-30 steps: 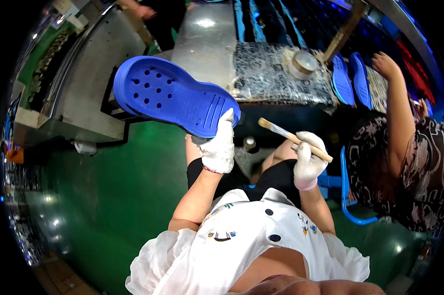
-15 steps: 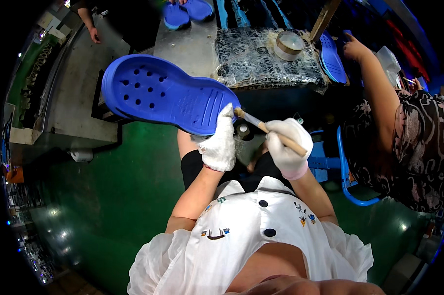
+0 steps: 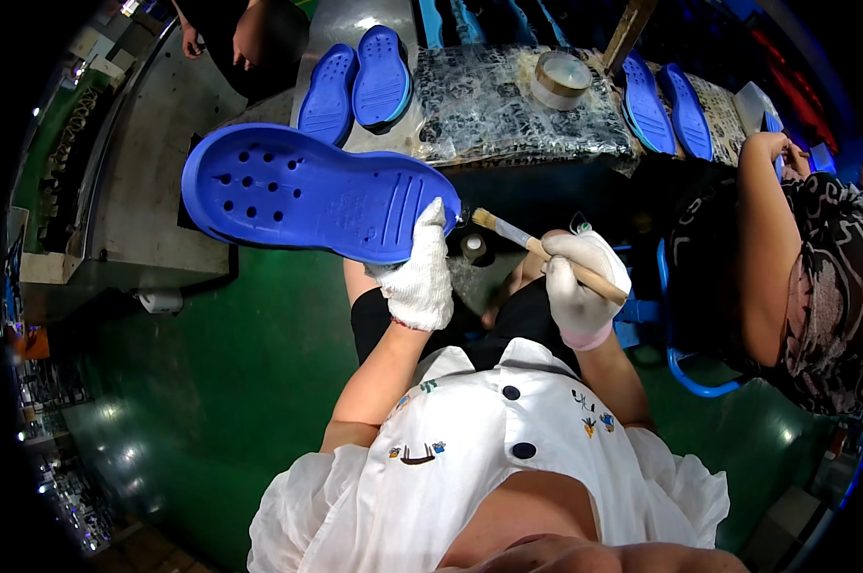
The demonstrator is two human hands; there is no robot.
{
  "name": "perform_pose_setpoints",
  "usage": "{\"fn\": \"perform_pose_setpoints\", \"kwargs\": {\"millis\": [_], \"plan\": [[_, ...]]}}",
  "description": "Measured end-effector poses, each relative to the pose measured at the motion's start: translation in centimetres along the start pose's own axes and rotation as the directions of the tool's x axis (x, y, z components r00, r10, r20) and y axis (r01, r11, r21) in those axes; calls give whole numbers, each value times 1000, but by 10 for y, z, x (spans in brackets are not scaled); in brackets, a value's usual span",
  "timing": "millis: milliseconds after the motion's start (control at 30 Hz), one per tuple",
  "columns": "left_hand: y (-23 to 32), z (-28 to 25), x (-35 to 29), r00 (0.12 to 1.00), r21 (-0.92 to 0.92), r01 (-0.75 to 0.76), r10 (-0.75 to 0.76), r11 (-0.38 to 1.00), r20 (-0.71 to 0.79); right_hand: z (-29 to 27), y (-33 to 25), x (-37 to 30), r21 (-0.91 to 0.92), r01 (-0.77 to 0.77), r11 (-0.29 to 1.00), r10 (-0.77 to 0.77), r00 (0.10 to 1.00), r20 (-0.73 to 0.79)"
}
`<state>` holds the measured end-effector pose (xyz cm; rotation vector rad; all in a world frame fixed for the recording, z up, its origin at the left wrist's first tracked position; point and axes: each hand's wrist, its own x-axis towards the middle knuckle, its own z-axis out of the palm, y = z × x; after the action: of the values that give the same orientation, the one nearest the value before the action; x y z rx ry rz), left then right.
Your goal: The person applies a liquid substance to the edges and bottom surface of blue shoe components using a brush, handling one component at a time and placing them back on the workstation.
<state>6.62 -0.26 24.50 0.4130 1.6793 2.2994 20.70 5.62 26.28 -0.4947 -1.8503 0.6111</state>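
Observation:
A large blue shoe sole (image 3: 307, 196), with several round holes at its wide left end and ridges toward its right end, is held up before me. My left hand (image 3: 422, 282), in a white knit glove, grips its right end, thumb on the upper face and fingers hidden beneath. Closed round the wooden handle of a paintbrush (image 3: 522, 244) is my gloved right hand (image 3: 586, 289). The brush's pale bristles point up and left, a short gap away from the sole's right end.
Two blue soles (image 3: 382, 78) lie on the metal tabletop ahead. A tub (image 3: 560, 81) stands on a plastic-wrapped board (image 3: 508, 115). More blue soles (image 3: 646, 105) rest at right, near a seated co-worker (image 3: 785, 248) and a blue chair frame (image 3: 675, 358). Another person's hands (image 3: 245, 43) show at far left.
My right hand has drawn the brush right, off the sole's edge. The held sole has shifted slightly left and down. Two soles now lie on the metal tabletop, and a second one shows at right.

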Motion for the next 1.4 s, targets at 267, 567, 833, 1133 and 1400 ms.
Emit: {"fn": "perform_pose_setpoints", "kwargs": {"millis": [267,567,833,1133,1400], "plan": [[3,4,-6,996,-71,82,-84,994,-18,-1,2,3,-89,164,982,-163,987,17],[0,4,-14,991,-43,130,-128,991,48,-1,10,0,-82,82,993,-86,996,-38],[1,8,-14,992,-55,105,-101,993,70,-3,13,0,-24,31,999,-32,999,-42],[-14,13,-8,999,-27,42,-41,999,35,-5,18,0,-135,133,982,-129,991,36],[2,53,-7,755,411,364,-523,836,396,-1,127,-94,258,-665,701,708,693,-136]]}}
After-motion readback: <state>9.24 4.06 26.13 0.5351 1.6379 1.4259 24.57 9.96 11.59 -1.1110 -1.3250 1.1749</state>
